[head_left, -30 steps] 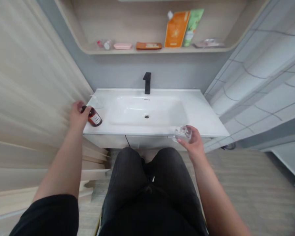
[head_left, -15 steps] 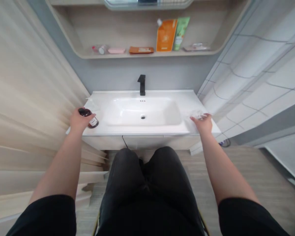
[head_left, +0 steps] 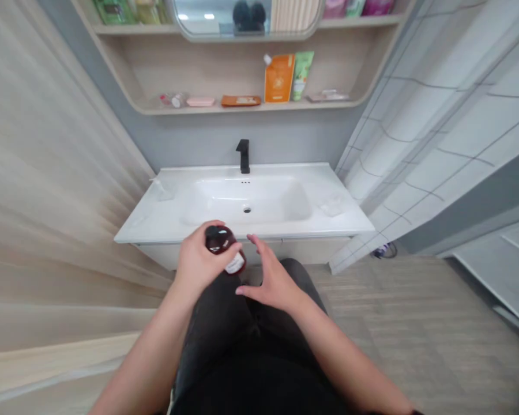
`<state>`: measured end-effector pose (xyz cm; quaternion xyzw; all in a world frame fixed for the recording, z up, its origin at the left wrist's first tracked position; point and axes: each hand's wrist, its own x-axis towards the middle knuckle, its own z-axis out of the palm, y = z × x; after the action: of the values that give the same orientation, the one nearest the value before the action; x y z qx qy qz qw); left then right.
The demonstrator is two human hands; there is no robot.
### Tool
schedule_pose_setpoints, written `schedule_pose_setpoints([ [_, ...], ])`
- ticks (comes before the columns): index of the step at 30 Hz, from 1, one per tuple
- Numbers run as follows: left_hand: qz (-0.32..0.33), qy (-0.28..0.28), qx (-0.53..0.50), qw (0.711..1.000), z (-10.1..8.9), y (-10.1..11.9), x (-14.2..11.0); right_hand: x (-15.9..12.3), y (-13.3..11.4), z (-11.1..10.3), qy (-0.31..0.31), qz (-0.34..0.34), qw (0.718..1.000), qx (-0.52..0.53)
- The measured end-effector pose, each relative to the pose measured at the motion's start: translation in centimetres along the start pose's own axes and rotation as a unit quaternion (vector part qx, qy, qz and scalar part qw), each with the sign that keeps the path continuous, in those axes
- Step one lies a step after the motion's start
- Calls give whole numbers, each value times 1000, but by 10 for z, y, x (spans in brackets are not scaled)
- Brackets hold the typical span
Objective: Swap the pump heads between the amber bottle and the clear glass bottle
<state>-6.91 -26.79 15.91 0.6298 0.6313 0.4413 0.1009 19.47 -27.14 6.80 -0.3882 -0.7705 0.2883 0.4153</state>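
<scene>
My left hand (head_left: 200, 264) gripped the brown bottle (head_left: 221, 246) above my lap, just behind the sink's front edge (head_left: 164, 233), and a loose hold could have dropped it, since my open, empty right hand (head_left: 271, 281) was only beside it.

Inspection finding: my left forearm (head_left: 153, 331) and right forearm (head_left: 335, 357) both angle inward toward centre. My left hand (head_left: 196, 266) is closed in a wrapped grip. My right hand (head_left: 273, 282) is open, fingers (head_left: 263, 259) spread and curved, just beside the left, not touching it.
</scene>
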Motion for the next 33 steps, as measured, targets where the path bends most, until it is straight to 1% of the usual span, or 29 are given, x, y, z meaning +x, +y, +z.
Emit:
schedule_pose_setpoints([
  [1, 14, -25, -29, 999, 10, 17, -16, -1, -13, 16, -15, 1, 999, 44],
  [2, 30, -40, -50, 997, 19, 32, -29, -2, -22, 29, -12, 12, 996, 85],
  [3, 50, -42, -62, 996, 27, 42, -41, -3, -29, 37, 1, 29, 993, 117],
  [5, 82, -40, -95, 991, 36, 53, -57, -6, -34, 44, 15, 64, 986, 156],
  [6, 92, -49, -123, 987, 37, 54, -62, -9, -34, 43, 12, 77, 983, 166],
  [7, 97, -72, -162, 979, 36, 52, -65, -13, -32, 41, 4, 84, 981, 175],
  [8, 97, -111, -207, 967, 34, 49, -66, -17, -30, 37, -6, 87, 979, 186],
  [9, 95, -162, -249, 950, 31, 45, -66, -23, -27, 34, -16, 89, 975, 201],
  [11, 88, -262, -307, 911, 28, 37, -66, -34, -22, 27, -31, 86, 969, 230],
  [12, 83, -295, -323, 896, 28, 34, -67, -39, -21, 25, -37, 83, 967, 237],
  [13, 75, -307, -333, 888, 31, 33, -69, -44, -20, 24, -39, 82, 967, 237],
  [14, 62, -300, -344, 888, 35, 32, -71, -47, -20, 23, -35, 80, 969, 229],
  [15, 43, -277, -356, 892, 40, 33, -74, -49, -21, 24, -26, 80, 973, 217],
  [18, -21, -178, -372, 911, 55, 40, -84, -52, -23, 26, -1, 79, 980, 183],
  [19, -29, -162, -367, 916, 57, 42, -85, -52, -23, 27, 2, 77, 981, 178],
  [20, -25, -163, -359, 919, 57, 43, -86, -52, -23, 27, 2, 77, 981, 176],
  [21, -8, -180, -354, 918, 55, 44, -85, -52, -23, 26, 2, 79, 981, 176],
  [22, 16, -210, -356, 910, 51, 43, -85, -52, -23, 25, 2, 83, 981, 178],
  [24, 58, -273, -383, 880, 43, 39, -82, -52, -23, 22, 1, 92, 979, 181],
  [25, 66, -289, -403, 866, 40, 37, -81, -52, -24, 20, 1, 95, 979, 182],
  [26, 61, -289, -418, 859, 39, 35, -81, -53, -25, 19, -1, 95, 978, 183],
  [27, 49, -275, -424, 862, 38, 34, -81, -53, -27, 19, -5, 93, 979, 182],
  [29, 25, -225, -397, 889, 39, 35, -82, -53, -30, 21, -18, 84, 980, 179],
  [30, 25, -206, -373, 904, 39, 37, -82, -53, -31, 23, -25, 78, 981, 178],
  [31, 37, -200, -350, 914, 38, 38, -82, -53, -32, 25, -29, 71, 981, 178],
  [32, 60, -209, -334, 917, 36, 40, -82, -53, -33, 26, -28, 66, 981, 180],
  [33, 87, -231, -332, 910, 33, 40, -82, -54, -33, 28, -26, 62, 981, 183],
])
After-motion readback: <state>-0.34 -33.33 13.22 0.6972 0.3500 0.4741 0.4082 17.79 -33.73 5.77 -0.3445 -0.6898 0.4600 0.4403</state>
